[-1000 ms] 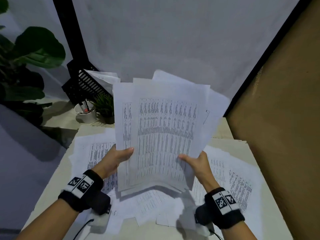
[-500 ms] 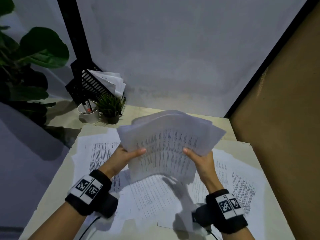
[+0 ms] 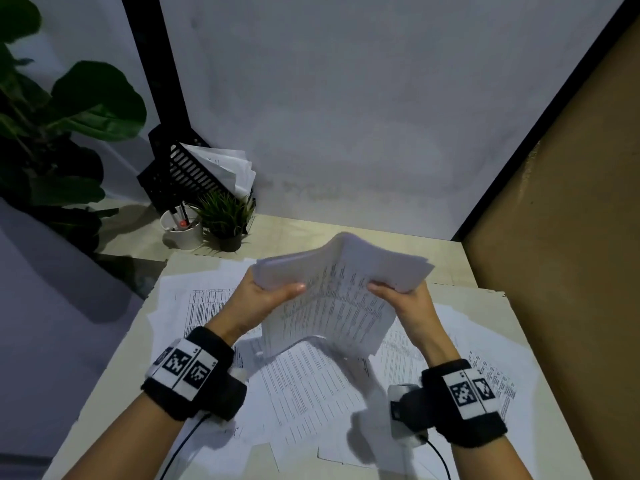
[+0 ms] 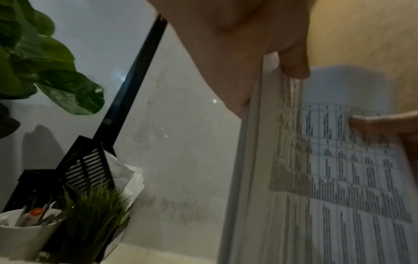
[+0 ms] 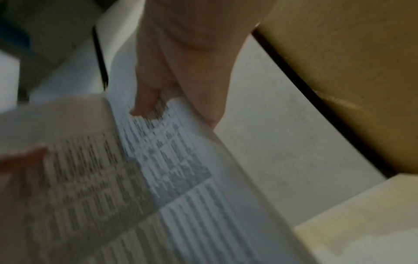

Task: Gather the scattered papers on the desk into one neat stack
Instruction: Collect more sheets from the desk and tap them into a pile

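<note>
A bundle of printed sheets (image 3: 341, 292) hangs above the desk, bowed over so its far half droops away from me. My left hand (image 3: 266, 299) grips its left edge, thumb on the printed face. My right hand (image 3: 403, 299) grips the right edge the same way. The left wrist view shows the bundle (image 4: 339, 178) edge-on, with the left hand (image 4: 267, 75) pinching its top and the right thumb resting on the print. The right wrist view shows the right hand (image 5: 172, 100) pinching the blurred sheets (image 5: 181, 196). More printed papers (image 3: 304, 389) lie spread loosely over the desk below.
At the desk's back left stand a black slotted file holder (image 3: 187, 174) with papers in it, a white cup of pens (image 3: 181, 226) and a small potted plant (image 3: 225, 220). A large leafy plant (image 3: 52, 140) stands at the left, a brown wall (image 3: 571, 237) on the right.
The bundle, held upright facing me a second ago, has tipped forward and down, bowing over. Both hands have kept their grip and lowered with it.
</note>
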A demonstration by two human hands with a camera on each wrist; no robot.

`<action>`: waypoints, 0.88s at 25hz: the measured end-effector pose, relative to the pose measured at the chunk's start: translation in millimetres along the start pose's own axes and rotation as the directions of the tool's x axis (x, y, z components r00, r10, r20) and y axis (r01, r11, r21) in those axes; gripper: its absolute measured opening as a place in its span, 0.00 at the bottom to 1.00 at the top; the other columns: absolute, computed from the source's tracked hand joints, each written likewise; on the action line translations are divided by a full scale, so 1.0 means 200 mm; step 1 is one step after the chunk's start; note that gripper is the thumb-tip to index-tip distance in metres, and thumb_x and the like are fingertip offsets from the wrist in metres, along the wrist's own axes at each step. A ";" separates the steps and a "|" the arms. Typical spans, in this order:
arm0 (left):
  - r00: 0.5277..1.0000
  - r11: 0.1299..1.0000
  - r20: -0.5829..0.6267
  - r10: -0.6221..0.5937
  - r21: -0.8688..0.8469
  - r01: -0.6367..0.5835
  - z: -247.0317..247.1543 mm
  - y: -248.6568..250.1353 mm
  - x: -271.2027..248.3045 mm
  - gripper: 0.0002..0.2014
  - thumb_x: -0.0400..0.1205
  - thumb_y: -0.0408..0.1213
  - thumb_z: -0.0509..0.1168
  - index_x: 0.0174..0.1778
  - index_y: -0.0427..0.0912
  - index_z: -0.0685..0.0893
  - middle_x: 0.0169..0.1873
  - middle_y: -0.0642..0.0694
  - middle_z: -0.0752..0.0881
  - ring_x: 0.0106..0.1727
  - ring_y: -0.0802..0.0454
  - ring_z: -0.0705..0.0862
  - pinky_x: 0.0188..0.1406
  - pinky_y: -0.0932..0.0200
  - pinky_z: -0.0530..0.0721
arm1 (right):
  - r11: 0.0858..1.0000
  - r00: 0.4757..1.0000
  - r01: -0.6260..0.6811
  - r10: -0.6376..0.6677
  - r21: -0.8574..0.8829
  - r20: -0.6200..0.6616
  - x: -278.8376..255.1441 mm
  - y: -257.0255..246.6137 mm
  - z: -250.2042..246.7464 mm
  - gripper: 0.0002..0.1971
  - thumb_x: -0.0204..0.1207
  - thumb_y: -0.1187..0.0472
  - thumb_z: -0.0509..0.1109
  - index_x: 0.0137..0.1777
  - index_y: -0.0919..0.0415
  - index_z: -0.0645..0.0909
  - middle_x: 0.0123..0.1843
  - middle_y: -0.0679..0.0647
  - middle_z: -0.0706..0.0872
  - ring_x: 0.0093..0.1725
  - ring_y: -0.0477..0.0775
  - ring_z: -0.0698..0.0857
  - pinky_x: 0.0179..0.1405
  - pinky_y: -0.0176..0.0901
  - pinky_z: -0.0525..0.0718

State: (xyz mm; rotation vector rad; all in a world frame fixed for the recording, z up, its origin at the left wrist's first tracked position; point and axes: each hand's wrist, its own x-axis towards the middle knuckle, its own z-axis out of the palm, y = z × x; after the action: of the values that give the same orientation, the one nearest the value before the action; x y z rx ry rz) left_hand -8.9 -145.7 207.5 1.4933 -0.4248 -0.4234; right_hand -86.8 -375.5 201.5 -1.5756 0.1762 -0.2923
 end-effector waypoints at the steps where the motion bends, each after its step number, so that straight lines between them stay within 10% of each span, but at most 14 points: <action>1: 0.999 1.000 -0.040 0.031 0.005 -0.031 -0.01 0.01 0.00 0.35 0.45 0.60 0.79 0.49 0.54 0.83 0.44 0.50 0.88 0.46 0.59 0.87 0.38 0.65 0.87 | 0.999 1.000 0.029 -0.030 0.039 0.009 0.00 -0.02 0.00 0.18 0.58 0.64 0.81 0.47 0.50 0.82 0.36 0.42 0.89 0.41 0.40 0.87 0.41 0.40 0.86; 5: 0.990 0.992 0.063 0.125 0.013 -0.126 -0.08 0.02 -0.04 0.19 0.61 0.46 0.72 0.49 0.64 0.86 0.51 0.63 0.89 0.55 0.62 0.85 0.44 0.66 0.86 | 0.998 0.994 0.010 -0.017 0.066 0.110 -0.02 -0.03 -0.02 0.22 0.52 0.56 0.79 0.50 0.50 0.84 0.42 0.41 0.91 0.43 0.41 0.88 0.38 0.31 0.84; 15: 0.992 0.995 -0.086 -0.093 0.039 0.097 -0.06 -0.07 -0.01 0.38 0.50 0.61 0.78 0.54 0.48 0.80 0.48 0.47 0.86 0.52 0.49 0.84 0.48 0.53 0.85 | 0.986 0.991 -0.105 0.114 -0.127 0.063 0.01 -0.01 0.06 0.11 0.69 0.70 0.74 0.43 0.53 0.83 0.42 0.52 0.87 0.43 0.48 0.86 0.48 0.45 0.84; 18: 0.984 0.999 -0.172 0.054 0.007 -0.054 -0.05 0.04 -0.01 0.14 0.69 0.44 0.73 0.47 0.56 0.79 0.44 0.47 0.83 0.49 0.51 0.84 0.47 0.51 0.87 | 1.000 1.000 -0.011 0.010 -0.018 -0.030 0.00 -0.09 0.08 0.09 0.73 0.67 0.70 0.43 0.51 0.82 0.40 0.48 0.87 0.42 0.45 0.87 0.47 0.45 0.86; 22: 0.985 0.999 -0.167 -0.037 0.004 0.038 -0.05 -0.09 -0.05 0.14 0.71 0.44 0.72 0.51 0.52 0.80 0.47 0.46 0.84 0.48 0.59 0.87 0.42 0.59 0.88 | 0.990 0.991 -0.134 0.135 -0.044 0.019 -0.05 0.01 0.12 0.12 0.73 0.67 0.70 0.49 0.47 0.80 0.45 0.45 0.87 0.42 0.39 0.88 0.51 0.48 0.88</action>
State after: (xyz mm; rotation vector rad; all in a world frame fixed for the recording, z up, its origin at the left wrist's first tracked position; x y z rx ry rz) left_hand -11.5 -132.3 189.9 1.5317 -0.2666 -0.3236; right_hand -89.6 -349.1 197.6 -1.6004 0.2721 -0.1671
